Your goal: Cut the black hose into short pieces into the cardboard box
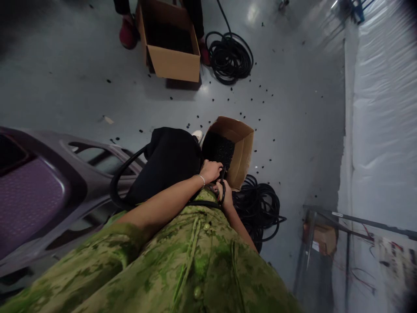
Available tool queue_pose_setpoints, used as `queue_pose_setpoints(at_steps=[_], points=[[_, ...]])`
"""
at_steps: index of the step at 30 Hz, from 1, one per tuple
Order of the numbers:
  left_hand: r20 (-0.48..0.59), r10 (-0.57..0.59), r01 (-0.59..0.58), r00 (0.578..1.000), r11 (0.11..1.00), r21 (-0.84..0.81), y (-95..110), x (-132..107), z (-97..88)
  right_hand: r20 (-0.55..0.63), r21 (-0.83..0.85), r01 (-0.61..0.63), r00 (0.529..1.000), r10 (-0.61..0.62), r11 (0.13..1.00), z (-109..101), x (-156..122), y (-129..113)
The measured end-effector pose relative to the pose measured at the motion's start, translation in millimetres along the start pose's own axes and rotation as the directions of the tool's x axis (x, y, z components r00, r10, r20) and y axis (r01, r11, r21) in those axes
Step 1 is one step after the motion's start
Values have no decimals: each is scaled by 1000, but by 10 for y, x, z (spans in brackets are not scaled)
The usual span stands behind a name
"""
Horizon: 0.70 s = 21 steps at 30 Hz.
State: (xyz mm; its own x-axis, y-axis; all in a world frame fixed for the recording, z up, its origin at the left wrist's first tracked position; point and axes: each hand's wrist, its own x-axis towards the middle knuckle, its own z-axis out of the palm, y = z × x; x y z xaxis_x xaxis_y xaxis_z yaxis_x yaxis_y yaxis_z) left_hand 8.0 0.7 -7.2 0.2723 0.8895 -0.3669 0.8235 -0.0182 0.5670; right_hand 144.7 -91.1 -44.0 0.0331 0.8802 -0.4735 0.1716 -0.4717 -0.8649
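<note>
My left hand (211, 171), with a thin bracelet at its wrist, is closed at the near edge of an open cardboard box (243, 158). Its fingertips meet a dark, narrow piece that I cannot make out. Just below, my right hand (227, 193) is wrapped round a black hose (204, 203). The hose runs across my lap and bends in a wide loop at my left side. Many small black pieces (219, 148) fill the bottom of the box. Something small and reddish shows by my right palm, too small to name.
Coiled black hose (260, 204) lies right of the box, another coil (230, 58) farther ahead. A person's red shoe (127, 34) is beside a second cardboard box (176, 63). Small black bits dot the floor. A purple-grey chair (32, 195) is at left, a metal frame (347, 256) at right.
</note>
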Motion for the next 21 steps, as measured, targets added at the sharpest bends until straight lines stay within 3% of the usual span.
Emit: queue_pose_setpoints(at_steps=[21], points=[[3, 28, -28, 1000, 999, 28, 14, -1, 21, -1, -22, 11, 1000, -11, 1000, 13, 50, 29]])
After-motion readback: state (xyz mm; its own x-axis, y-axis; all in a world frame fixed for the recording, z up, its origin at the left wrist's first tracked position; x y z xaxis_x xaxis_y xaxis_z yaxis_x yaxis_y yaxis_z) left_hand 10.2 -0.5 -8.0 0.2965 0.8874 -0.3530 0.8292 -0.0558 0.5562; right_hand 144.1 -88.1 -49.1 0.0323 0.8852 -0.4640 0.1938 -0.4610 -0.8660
